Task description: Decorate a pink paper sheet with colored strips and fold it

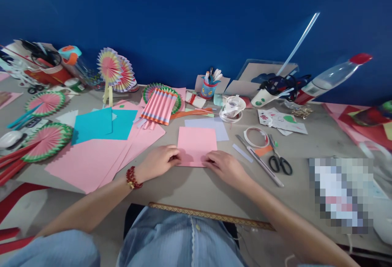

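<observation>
A square of pink paper (197, 142) lies flat on the grey table before me, a narrow strip along its near edge set off by a crease. My left hand (161, 161), with a red bead bracelet (133, 178) at the wrist, is closed on the near left corner. At the near right corner my right hand (225, 167) has its fingers pressed together on the same edge. The fingertips partly hide both corners. A pale lilac sheet (222, 126) lies partly under the pink paper's far right side.
Right of the paper are a craft knife (263, 167), scissors (279, 163) and a tape roll (256, 137). Leftward lie blue paper (98, 126), large pink sheets (82, 165) and paper fans (47, 142). A pen cup (208, 89) and tilted bottle (332, 79) stand near the wall.
</observation>
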`<state>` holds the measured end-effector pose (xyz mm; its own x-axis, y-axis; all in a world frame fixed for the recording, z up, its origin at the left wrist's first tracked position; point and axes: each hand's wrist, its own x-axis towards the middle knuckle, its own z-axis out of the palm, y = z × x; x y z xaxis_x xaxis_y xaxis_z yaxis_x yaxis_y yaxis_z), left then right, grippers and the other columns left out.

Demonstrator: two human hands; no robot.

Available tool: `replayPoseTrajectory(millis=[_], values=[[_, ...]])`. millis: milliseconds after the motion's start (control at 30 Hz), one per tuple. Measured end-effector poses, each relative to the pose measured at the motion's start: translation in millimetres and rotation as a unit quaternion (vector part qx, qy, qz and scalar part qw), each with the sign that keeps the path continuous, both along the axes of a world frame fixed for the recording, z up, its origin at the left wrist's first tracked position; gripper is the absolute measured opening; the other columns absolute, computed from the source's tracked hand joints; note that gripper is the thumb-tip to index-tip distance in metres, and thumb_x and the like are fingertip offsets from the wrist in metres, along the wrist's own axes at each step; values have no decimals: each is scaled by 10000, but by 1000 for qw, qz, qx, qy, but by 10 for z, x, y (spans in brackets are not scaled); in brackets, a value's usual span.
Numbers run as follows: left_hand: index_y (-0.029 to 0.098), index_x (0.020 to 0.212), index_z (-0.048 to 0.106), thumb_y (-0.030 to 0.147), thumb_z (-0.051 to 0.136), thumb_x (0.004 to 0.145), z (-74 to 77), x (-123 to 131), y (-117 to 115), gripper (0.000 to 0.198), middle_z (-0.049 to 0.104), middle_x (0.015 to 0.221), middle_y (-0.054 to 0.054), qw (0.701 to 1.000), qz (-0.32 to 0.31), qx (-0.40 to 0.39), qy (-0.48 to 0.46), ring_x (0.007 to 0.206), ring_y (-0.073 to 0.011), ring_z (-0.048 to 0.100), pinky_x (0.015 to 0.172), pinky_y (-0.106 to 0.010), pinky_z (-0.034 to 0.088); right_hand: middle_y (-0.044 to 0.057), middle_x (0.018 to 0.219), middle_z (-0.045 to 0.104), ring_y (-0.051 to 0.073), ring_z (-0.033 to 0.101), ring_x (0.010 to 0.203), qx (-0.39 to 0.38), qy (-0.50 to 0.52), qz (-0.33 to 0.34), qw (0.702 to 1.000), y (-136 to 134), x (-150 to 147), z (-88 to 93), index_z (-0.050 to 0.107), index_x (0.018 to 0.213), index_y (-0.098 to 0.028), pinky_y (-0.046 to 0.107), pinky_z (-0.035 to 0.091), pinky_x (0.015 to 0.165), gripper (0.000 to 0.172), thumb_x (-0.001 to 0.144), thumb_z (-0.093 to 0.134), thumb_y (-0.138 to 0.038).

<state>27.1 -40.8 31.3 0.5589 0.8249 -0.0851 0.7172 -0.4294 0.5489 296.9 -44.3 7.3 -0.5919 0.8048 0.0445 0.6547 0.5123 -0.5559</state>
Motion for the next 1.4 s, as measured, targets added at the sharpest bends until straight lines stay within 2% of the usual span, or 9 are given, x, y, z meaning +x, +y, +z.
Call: replayPoseTrajectory(millis=[367, 700, 933, 1267, 1400], values=[[217, 828, 669, 242, 602, 895, -67, -23, 160, 98, 695, 864, 8, 999, -34, -26, 30, 802, -174, 638, 694, -256, 394, 30, 870, 691, 179, 623, 804, -16, -9, -20, 1000, -7, -18, -11, 628, 892, -210, 284, 435, 715, 148, 957, 521, -287], [206, 871, 640, 217, 579, 908, -81, -30, 86, 72, 687, 904, 5, 999, -29, -7, 36, 847, -172, 638, 733, -260, 404, 30, 858, 685, 179, 612, 799, -18, -2, -14, 1000, 0, -23, 4, 619, 880, -209, 282, 422, 711, 146, 955, 516, -280], [196, 877, 618, 261, 566, 929, -68, -13, 63, 98, 668, 915, -5, 998, -30, 5, 61, 850, -180, 631, 725, -263, 397, 17, 861, 678, 165, 599, 792, -30, -11, -20, 999, 14, -20, -13, 614, 883, -207, 267, 395, 709, 137, 958, 525, -280], [206, 871, 630, 242, 586, 917, -34, -45, 128, 73, 670, 918, 16, 997, -60, -28, 30, 873, -162, 627, 762, -252, 402, 31, 883, 681, 176, 605, 830, -39, -21, -17, 999, 8, -25, 10, 618, 902, -208, 274, 407, 739, 143, 958, 509, -281], [202, 893, 615, 277, 586, 927, -49, -48, 19, 87, 657, 912, 9, 999, -33, 11, 37, 840, -165, 617, 737, -266, 403, 30, 920, 685, 171, 609, 858, -26, -38, -6, 999, -3, -10, 4, 625, 936, -202, 272, 413, 762, 135, 963, 508, -262]])
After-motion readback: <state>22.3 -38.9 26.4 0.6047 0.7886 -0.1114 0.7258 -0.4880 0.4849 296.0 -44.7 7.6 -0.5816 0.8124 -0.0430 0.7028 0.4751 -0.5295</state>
